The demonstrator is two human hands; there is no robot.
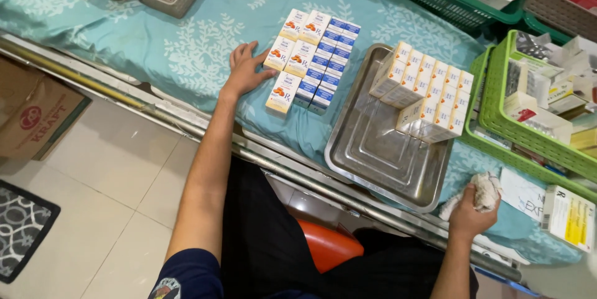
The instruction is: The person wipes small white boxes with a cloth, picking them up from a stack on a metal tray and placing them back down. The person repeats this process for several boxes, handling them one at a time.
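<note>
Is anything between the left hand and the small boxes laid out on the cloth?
Nothing visible. The left hand lies flat on the teal cloth, its fingertips already touching the near edge of the block of small boxes. The right hand is apart, holding a crumpled white rag beside the steel tray.

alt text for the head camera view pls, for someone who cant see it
A person's left hand rests against rows of small medicine boxes on a teal patterned cloth, while the right hand grips a crumpled white rag. A steel tray between them holds more stacked white boxes.
</note>
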